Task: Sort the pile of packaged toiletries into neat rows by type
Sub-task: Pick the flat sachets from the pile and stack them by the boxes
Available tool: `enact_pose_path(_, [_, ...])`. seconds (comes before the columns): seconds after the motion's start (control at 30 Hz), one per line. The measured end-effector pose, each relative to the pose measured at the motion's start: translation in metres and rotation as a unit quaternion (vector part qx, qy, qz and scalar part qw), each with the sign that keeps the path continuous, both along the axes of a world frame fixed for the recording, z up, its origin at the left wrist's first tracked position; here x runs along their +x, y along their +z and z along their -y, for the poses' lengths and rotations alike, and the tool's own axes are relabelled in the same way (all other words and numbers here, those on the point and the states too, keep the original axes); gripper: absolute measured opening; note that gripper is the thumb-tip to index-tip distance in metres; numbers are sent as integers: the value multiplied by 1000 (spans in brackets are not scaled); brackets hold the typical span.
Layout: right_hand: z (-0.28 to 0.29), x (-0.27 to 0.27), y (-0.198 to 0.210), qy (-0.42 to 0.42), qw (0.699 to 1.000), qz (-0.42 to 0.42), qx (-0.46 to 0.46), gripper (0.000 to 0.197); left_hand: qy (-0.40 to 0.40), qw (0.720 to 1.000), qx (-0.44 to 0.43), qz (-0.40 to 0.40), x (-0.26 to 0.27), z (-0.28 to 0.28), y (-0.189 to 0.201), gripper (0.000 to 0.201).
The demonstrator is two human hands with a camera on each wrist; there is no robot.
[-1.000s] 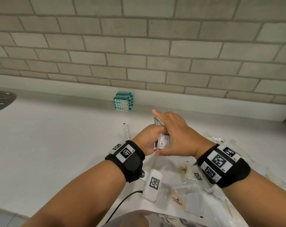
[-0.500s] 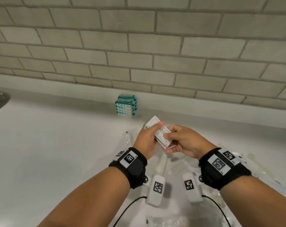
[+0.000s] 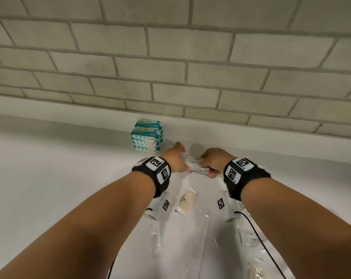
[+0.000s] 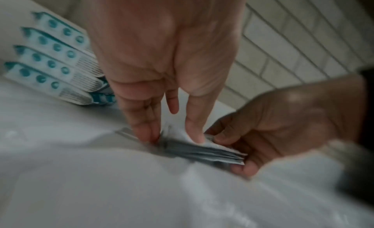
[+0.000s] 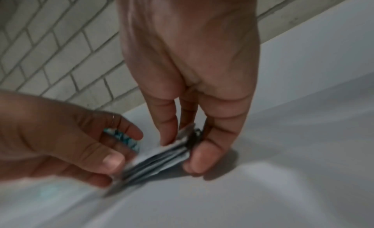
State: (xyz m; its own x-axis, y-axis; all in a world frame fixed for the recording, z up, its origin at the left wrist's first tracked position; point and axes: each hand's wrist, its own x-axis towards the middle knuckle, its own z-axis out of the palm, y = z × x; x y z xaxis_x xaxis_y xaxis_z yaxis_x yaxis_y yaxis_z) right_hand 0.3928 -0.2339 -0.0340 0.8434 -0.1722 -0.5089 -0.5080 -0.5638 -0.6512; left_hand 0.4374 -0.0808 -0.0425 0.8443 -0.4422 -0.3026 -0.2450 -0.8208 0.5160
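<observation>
White countertop runs back to a low ledge under a grey brick wall, and near that back edge both hands work on a thin stack of flat white sachets. The stack lies on the counter, its long side roughly along the back edge, with bare counter between it and the ledge. The left hand pinches the stack's left end; the left wrist view shows its fingertips and thumb pressed down on either side of the sachets' edges. The right hand grips the right end, thumb on the near side and fingers on the far side, as the right wrist view shows, where the layered edges are plain though blurred. Just left of the stack, against the ledge, stand four teal-and-white packets lined up in a row; from the left wrist their printed dots show. Nearer the front edge, between the forearms, lie a cream soap bar in clear wrap and several clear plastic sachets. Wide open counter stretches toward the left edge.
</observation>
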Motion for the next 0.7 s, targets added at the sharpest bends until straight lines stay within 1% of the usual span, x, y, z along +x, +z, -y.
enact_pose_path(0.03, [-1,2,-2,17,999,-8,-37,26,-29,999,30,26,0,2,-1,63])
enact_pose_path(0.1, [1,3,-2,48,993,-8,-112,28,-70,993,62,70,-1,4,-3,59])
enact_pose_path(0.13, [3,1,-1,64,987,-5,-148,34,-82,990,70,87,-2,5,-4,56])
enact_pose_path(0.2, [9,-6,1,90,975,1,-203,64,-97,986,79,113,-2,6,-6,54])
enact_pose_path(0.23, [10,-11,2,113,966,6,-230,75,-105,983,84,126,-2,7,-8,54])
enact_pose_path(0.27, [12,-15,1,141,955,14,-260,79,-112,980,91,140,-3,8,-9,54])
enact_pose_path(0.33, [12,-17,-3,173,934,35,-310,76,-121,975,102,158,-1,10,-12,52])
enact_pose_path(0.4, [13,-11,-7,179,925,55,-331,68,-116,974,108,160,5,13,-13,48])
enact_pose_path(0.53, [14,8,-7,183,921,68,-338,52,-91,974,125,166,22,19,-13,49])
enact_pose_path(0.6, [13,17,-9,179,918,88,-343,41,-73,974,128,170,32,21,-14,49])
enact_pose_path(0.63, [13,21,-9,175,918,99,-341,38,-61,975,127,173,36,22,-15,49])
enact_pose_path(0.7, [13,30,-7,176,921,117,-326,45,-34,974,124,185,45,24,-16,48])
